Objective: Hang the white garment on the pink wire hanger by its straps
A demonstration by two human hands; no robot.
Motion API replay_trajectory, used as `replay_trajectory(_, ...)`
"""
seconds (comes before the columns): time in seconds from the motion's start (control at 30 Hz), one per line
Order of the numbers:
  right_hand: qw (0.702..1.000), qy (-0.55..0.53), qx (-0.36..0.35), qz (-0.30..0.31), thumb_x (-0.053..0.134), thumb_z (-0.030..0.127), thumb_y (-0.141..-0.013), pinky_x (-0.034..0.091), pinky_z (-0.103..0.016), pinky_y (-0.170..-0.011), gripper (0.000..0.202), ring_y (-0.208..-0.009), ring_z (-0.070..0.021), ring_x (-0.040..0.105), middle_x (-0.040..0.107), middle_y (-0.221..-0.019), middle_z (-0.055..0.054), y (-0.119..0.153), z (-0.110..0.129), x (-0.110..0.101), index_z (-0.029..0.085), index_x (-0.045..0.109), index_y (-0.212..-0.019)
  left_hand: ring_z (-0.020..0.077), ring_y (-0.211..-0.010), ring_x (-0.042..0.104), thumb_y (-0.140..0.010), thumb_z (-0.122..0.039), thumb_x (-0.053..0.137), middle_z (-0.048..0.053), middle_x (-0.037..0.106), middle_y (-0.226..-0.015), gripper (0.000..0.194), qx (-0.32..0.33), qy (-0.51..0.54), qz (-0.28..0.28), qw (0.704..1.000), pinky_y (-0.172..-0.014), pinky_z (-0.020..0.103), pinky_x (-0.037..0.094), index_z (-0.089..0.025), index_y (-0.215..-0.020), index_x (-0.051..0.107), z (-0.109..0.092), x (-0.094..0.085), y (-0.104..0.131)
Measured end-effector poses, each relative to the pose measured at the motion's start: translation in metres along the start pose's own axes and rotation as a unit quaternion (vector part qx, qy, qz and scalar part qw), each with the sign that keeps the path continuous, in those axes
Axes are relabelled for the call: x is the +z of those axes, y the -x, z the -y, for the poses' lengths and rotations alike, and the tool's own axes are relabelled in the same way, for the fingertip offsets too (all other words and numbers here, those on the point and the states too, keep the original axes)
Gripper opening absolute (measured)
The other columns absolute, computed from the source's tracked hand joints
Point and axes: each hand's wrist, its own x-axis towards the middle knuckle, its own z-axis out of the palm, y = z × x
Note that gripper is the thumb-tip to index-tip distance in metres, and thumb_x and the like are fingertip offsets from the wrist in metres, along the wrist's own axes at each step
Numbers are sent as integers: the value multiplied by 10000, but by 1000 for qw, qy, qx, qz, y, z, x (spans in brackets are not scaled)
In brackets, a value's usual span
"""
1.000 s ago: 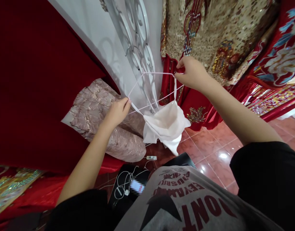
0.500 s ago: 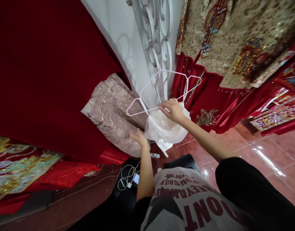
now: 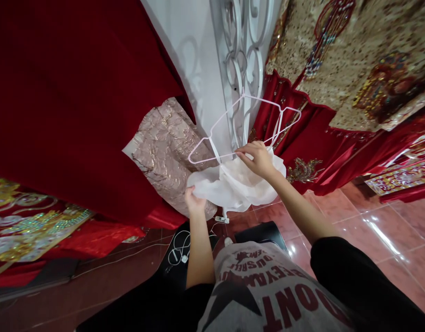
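From the head view, the two hands are apart from each other, and each one has hold of something. The right hand (image 3: pixel 255 157) pinches the bottom bar of a pink hanger (image 3: pixel 260 98) with its thumb and finger. Its back and wrist are in front of a white top (image 3: pixel 238 186), so part of the top is hidden. The left hand (image 3: pixel 194 200) is lower down and grips the left edge of the white top.

The top hangs from the hanger by two thin straps (image 3: pixel 215 148), one on each side, and its cloth spreads out between the hands. The hanger is in front of a curly white rack (image 3: pixel 259 74). I cannot tell if the hanger is hooked onto it.

On the left, a shiny pink cloth (image 3: pixel 164 143) is just behind the left hand, next to a big red cloth (image 3: pixel 77 87). On the right hangs a sparkly gold dress (image 3: pixel 357 69). Below, a white cord (image 3: pixel 184 249) is on a black seat (image 3: pixel 262 234), above a red tile floor (image 3: pixel 340 221).
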Motion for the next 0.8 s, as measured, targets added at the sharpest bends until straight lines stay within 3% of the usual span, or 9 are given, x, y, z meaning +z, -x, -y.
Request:
replay_trajectory(0.1, 1000, 10, 21, -10, 476, 510, -1136, 388, -447, -963, 466, -885, -262, 616, 790, -912, -84, -3, 1, 8, 231, 840, -1050, 347, -1257, 743, -667, -241, 613, 96, 828, -1056, 429, 123, -21, 43, 991, -1102, 463, 606, -189, -1065, 764, -52, 26, 10)
replay_trajectory(0.2, 999, 16, 26, -21, 494, 496, -1129, 389, -445, -950, 452, -895, -270, 613, 780, -899, -94, -4, 2, 13, 223, 842, -1036, 351, -1270, 733, -667, -269, 646, 97, 819, -1071, 376, 185, -60, 118, 974, -1118, 482, 600, -198, -1016, 767, -86, 57, 13)
replay_trajectory(0.3, 999, 14, 27, -14, 521, 468, -1124, 390, -438, -945, 414, -892, -266, 622, 798, -921, -88, -3, 4, 10, 221, 838, -1026, 301, -1124, 769, -650, -292, 795, 80, 802, -989, 301, 227, -115, 128, 958, -1032, 403, 629, -199, -935, 760, -101, 87, 10)
replay_trajectory(0.4, 1000, 5, 26, 4, 546, 443, -1120, 391, -433, -957, 379, -898, -261, 639, 822, -974, -81, 0, 7, 4, 217, 837, -1032, 203, -883, 751, -570, -176, 891, 28, 779, -900, 369, 301, -169, 108, 932, -854, 295, 632, -189, -924, 788, -111, 111, 7)
replay_trajectory(0.5, 999, -2, 35, 15, 549, 439, -1122, 390, -433, -975, 369, -914, -257, 649, 834, -1015, -78, 1, 10, 2, 218, 837, -1054, 133, -739, 667, -619, -57, 805, -9, 741, -810, 280, 362, -205, 90, 905, -742, 240, 587, -176, -873, 803, -127, 128, 6)
replay_trajectory(0.63, 999, 2, 49, 5, 556, 413, -1121, 385, -430, -969, 351, -941, -260, 650, 829, -1017, -84, 0, 11, 8, 214, 838, -1058, 112, -714, 606, -713, 27, 663, -32, 674, -768, 239, 408, -265, 86, 869, -736, 243, 563, -163, -819, 761, -147, 146, 14)
replay_trajectory(0.7, 999, 5, 54, -2, 557, 416, -1119, 383, -430, -958, 355, -942, -263, 644, 820, -1000, -90, -2, 10, 12, 212, 840, -1051, 108, -672, 548, -742, 42, 629, -45, 570, -703, 249, 451, -319, 103, 827, -747, 259, 555, -164, -814, 749, -151, 157, 25)
replay_trajectory(0.8, 998, 3, 55, -5, 545, 440, -1121, 382, -429, -955, 375, -934, -265, 634, 803, -952, -95, -4, 11, 18, 214, 839, -1067, 138, -676, 513, -797, 8, 640, -35, 409, -661, 220, 527, -444, 169, 705, -815, 299, 559, -189, -749, 723, -147, 178, 44)
